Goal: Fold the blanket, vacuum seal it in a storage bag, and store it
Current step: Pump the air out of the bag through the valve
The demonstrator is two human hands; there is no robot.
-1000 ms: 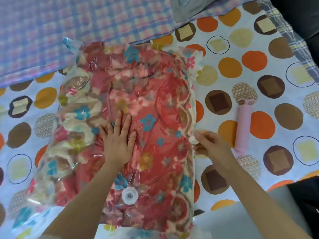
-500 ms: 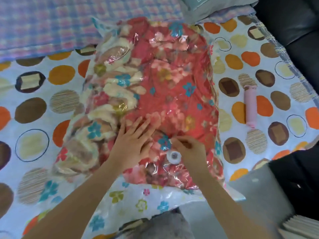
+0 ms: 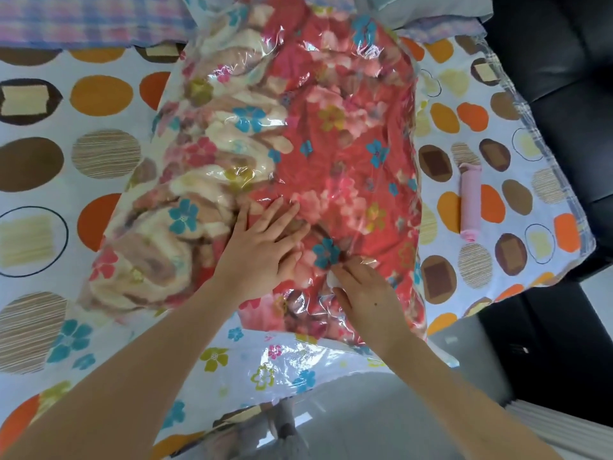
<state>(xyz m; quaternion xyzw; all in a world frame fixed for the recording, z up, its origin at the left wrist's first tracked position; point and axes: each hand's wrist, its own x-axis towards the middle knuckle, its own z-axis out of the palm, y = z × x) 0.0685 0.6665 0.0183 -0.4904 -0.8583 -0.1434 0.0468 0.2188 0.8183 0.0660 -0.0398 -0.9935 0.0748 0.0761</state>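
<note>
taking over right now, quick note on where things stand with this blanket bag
Left hand: open, flat on the bag, pressing down on the blanket inside.
Right hand: fingers curled on the white valve cap near the bag's near end.
Pink pump: lies on the bed sheet to the right, no hand on it.
Done: blanket folded and inside the bag.
Left: finish at the valve. The bag looks puffy, so the air probably has yet to come out. Then store it.

Spotted bed (image 3: pixel 99 96) under storage bag (image 3: pixel 298 144) and pink pump (image 3: pixel 469 202)
</note>
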